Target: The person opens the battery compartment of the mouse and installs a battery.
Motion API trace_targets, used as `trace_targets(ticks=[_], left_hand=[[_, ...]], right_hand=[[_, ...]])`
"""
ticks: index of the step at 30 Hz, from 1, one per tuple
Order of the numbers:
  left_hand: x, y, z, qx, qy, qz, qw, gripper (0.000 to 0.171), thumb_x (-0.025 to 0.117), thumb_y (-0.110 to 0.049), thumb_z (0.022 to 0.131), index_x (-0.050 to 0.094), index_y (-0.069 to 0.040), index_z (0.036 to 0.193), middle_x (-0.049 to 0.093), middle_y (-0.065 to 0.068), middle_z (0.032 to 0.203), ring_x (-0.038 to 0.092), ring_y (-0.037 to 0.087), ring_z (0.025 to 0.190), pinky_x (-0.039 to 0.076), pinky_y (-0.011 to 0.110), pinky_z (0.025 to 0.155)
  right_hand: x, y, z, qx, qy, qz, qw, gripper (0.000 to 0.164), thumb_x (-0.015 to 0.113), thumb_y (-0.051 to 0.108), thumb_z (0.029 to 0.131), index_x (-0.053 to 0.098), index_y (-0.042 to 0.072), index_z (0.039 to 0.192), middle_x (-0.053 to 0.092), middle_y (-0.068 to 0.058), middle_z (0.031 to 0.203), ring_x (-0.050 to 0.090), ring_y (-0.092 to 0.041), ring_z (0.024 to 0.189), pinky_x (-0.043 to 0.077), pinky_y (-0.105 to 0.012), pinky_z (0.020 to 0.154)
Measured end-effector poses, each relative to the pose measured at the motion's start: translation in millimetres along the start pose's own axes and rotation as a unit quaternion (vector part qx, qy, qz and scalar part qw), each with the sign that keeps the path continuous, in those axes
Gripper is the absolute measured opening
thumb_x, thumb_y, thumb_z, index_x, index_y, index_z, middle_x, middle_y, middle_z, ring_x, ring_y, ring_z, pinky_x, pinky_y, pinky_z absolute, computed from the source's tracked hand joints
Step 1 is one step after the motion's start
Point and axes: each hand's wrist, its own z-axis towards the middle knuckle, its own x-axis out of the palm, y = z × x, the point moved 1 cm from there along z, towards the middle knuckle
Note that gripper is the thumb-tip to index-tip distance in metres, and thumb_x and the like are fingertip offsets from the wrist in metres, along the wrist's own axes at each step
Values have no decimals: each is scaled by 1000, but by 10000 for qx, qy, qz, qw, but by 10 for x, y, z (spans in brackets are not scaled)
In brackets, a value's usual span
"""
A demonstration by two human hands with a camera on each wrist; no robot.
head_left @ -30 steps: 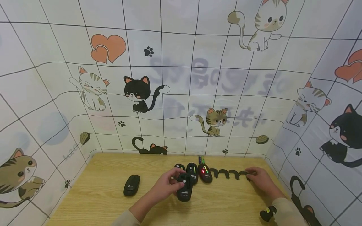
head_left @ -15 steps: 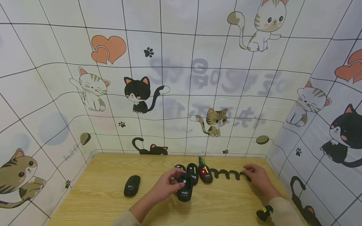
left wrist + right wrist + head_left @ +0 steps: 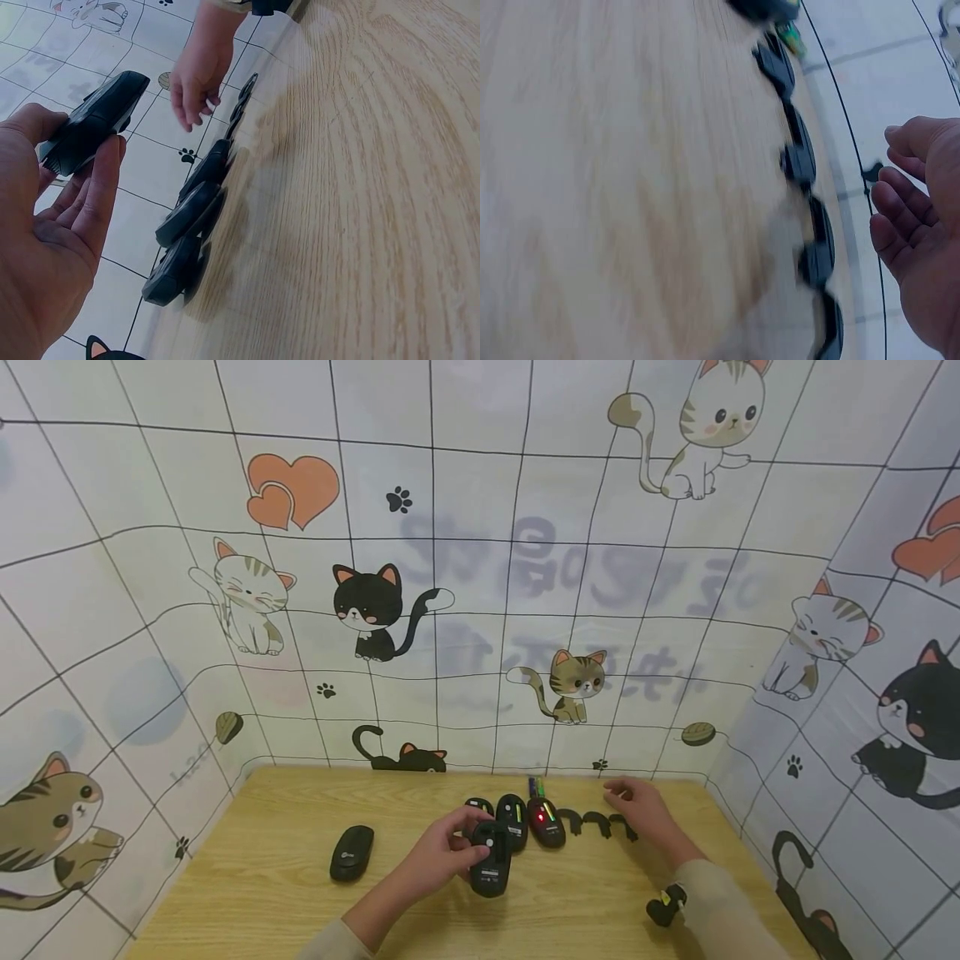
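My left hand [image 3: 438,853] holds a black computer mouse [image 3: 491,872] with its underside facing up, lifted off the table. In the left wrist view the fingers and thumb pinch this mouse [image 3: 97,124] by its sides. The right hand [image 3: 643,814] hovers over a row of black curved mouse covers [image 3: 597,823]. Its fingers are loosely bent with nothing between them, as the right wrist view shows this hand [image 3: 930,210] beside several covers [image 3: 801,161]. The right hand hides part of the row in the head view.
Behind the held mouse lie more upturned black mice, one [image 3: 512,822] in the middle and one with a red light [image 3: 546,822]. Small batteries [image 3: 536,787] lie behind that one. Another mouse [image 3: 352,853] rests top up on the left of the wooden table [image 3: 277,810].
My right hand has left the rightmost cover and moved left over the row, rising from the table. The left hand and its mouse have stayed in place.
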Motion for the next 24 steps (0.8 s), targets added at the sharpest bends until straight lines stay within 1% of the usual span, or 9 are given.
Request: trace_targets(ticks=[4,6,9,14,19,24], left_hand=[[1,1,-1,0,-12,15,10000,40,77,-10,103,67,-18,141,65,15,118,77,27,95,69,43,68],[3,2,0,7,-12,13,10000,40,77,-10,103,67,-18,141,65,17,118,77,27,95,69,43,68],[4,5,2,27,-4,-16,10000,40,77,-9,103,67,-17,141,64,17,118,77,27,95,69,43,68],[0,10,-4,11,-38,18,10000,40,78,-10,103,67,-17,140,64,13,115,76,27,95,69,44,68],[-6,17,-8,3,-74,39,10000,40,78,-10,102,68,-18,140,64,13,115,77,27,94,69,44,68],[-14,22,-8,40,-62,9,10000,41,77,-8,102,67,-17,141,63,13,115,77,27,94,69,44,67]], right_hand=[[135,169,123,-39,113,2,9999,29,72,12,108,71,-4,132,71,-12,112,69,-28,100,58,-39,77],[200,248,186,-71,170,-15,9998,29,72,12,108,71,-3,132,72,-12,113,69,-29,101,59,-40,79],[298,345,273,-149,278,-85,9995,28,73,13,107,72,-2,132,73,-11,111,69,-27,100,59,-41,80],[468,485,412,-280,575,-48,9979,30,73,12,107,71,-2,134,74,-8,107,69,-24,95,60,-41,78],[624,586,511,-413,834,-135,9956,30,72,13,108,71,-2,134,74,-9,108,70,-25,98,61,-47,83],[723,665,565,-280,1019,-201,9942,34,70,13,108,70,-2,139,74,-12,115,70,-27,103,61,-48,86]])
